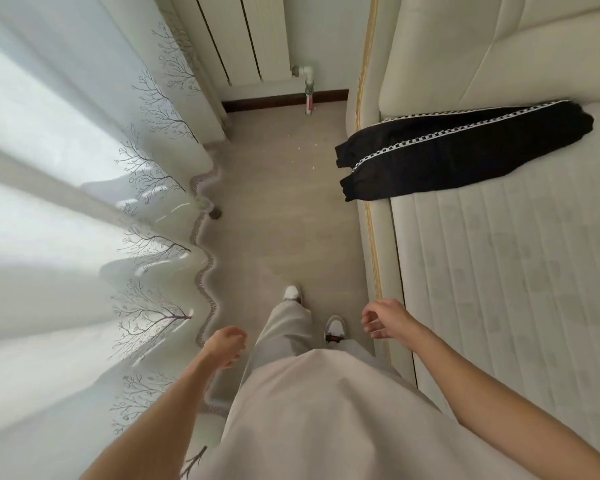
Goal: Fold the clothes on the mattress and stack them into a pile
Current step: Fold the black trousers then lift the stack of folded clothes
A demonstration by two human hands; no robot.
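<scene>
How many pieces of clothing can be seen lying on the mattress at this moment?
1. A pair of black trousers with checkered side stripes lies across the far end of the mattress, its cuffs hanging over the edge. More clothes may lie outside the view.

Bare quilted mattress (499, 271), black trousers (465, 147) flat across its far end

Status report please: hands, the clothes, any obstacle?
Left hand and right hand empty, no grip, fingers loosely curled. Black trousers unfolded on mattress, cuffs hanging over its edge. Nothing blocking the floor ahead.
</scene>
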